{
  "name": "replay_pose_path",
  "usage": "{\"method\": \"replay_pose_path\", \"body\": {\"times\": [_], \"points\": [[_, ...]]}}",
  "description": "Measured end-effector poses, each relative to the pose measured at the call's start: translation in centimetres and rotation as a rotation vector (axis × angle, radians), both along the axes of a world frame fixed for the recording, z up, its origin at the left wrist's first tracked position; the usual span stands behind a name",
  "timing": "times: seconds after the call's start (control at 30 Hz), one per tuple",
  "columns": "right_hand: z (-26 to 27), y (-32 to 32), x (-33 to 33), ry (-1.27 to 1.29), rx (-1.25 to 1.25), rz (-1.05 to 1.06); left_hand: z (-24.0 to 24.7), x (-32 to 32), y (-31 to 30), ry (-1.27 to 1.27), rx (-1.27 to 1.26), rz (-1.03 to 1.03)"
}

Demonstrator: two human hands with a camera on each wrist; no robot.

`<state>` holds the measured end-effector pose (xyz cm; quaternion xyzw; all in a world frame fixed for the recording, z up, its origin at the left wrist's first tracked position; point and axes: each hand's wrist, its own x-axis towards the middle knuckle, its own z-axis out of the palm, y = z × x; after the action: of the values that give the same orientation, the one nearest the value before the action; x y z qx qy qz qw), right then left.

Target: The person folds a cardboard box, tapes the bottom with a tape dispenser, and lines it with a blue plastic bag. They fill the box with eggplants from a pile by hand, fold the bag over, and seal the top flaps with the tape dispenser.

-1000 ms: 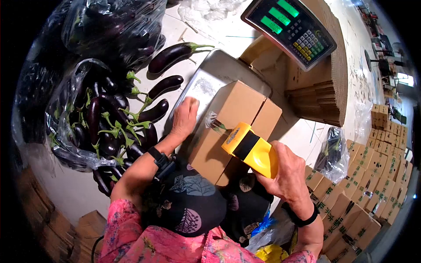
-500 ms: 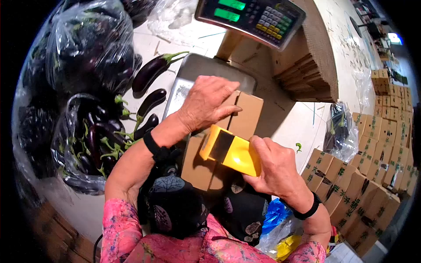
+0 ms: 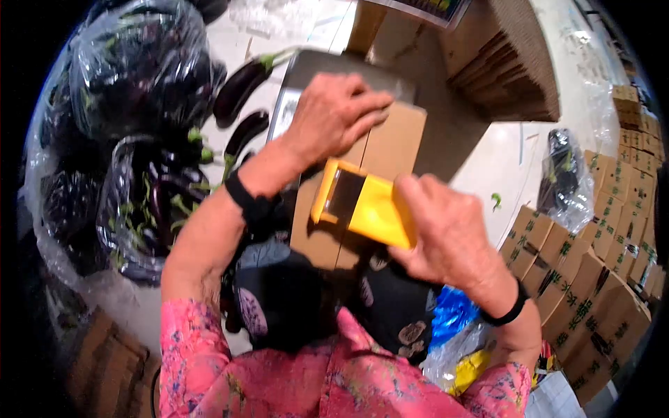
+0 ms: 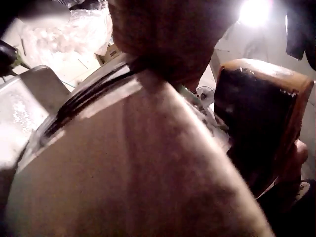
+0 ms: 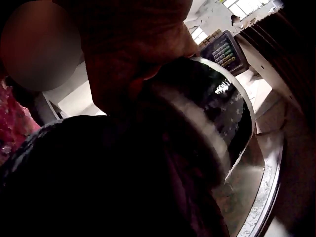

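A brown cardboard box point(image 3: 397, 136) sits on the platform scale point(image 3: 313, 66), its centre seam showing. My left hand point(image 3: 334, 115) lies across the far part of the box top, fingers reaching over the seam; in the left wrist view that hand point(image 4: 168, 34) is dark above the box point(image 4: 123, 158). My right hand point(image 3: 449, 226) grips a yellow tape dispenser point(image 3: 380, 212), held close over the near part of the top. In the right wrist view a dark, shiny roll point(image 5: 222, 108) shows beside the right hand point(image 5: 138, 44). The box's underside is hidden.
Loose eggplants point(image 3: 244, 87) and bagged ones point(image 3: 143, 76) lie on the left. Flattened cardboard point(image 3: 502, 63) stands behind the scale. Stacked printed boxes point(image 3: 585, 299) and a bag of eggplants point(image 3: 566, 177) are at the right. The scale display point(image 5: 224, 54) stands beyond the platform.
My left hand has moved from beside the box onto its top. My right hand keeps its grip on the tape dispenser, which has shifted left over the box. The head view has shifted.
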<state>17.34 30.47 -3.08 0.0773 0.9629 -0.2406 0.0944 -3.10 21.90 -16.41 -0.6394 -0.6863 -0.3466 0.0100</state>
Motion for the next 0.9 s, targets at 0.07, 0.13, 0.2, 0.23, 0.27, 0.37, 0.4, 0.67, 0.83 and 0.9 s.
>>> {"method": "replay_pose_path", "body": {"times": [0.07,0.13,0.2,0.23,0.27,0.37,0.4,0.67,0.83,0.9], "points": [[0.1,0.0,-0.1,0.004,0.011,-0.015,-0.2,0.3,0.1,0.044,-0.003,0.038],[0.0,0.0,0.1,0.013,-0.006,-0.006,-0.3,0.3,0.1,0.12,0.015,0.059],[0.2,-0.2,0.0,0.0,-0.006,-0.004,-0.8,0.2,0.2,0.151,0.029,0.063],[0.2,-0.1,0.0,-0.003,-0.007,-0.005,-0.9,0.2,0.2,0.161,0.013,0.069],[0.1,-0.1,0.0,-0.008,-0.008,-0.005,-0.9,0.2,0.2,0.168,-0.004,0.076],[0.1,0.0,0.2,-0.017,-0.039,-0.017,-1.0,0.3,0.0,0.188,-0.01,0.075],[0.2,0.1,0.2,-0.015,-0.052,-0.023,-1.0,0.1,0.1,0.197,-0.001,0.072],[0.4,0.1,0.3,-0.055,-0.052,-0.006,-1.0,-0.2,0.4,0.19,0.012,0.067],[0.4,0.8,0.4,-0.061,-0.025,0.027,-0.9,-0.2,0.4,0.175,0.01,0.044],[0.7,1.1,0.4,-0.066,-0.009,0.046,-0.7,-0.1,0.4,0.151,0.009,0.048]]}}
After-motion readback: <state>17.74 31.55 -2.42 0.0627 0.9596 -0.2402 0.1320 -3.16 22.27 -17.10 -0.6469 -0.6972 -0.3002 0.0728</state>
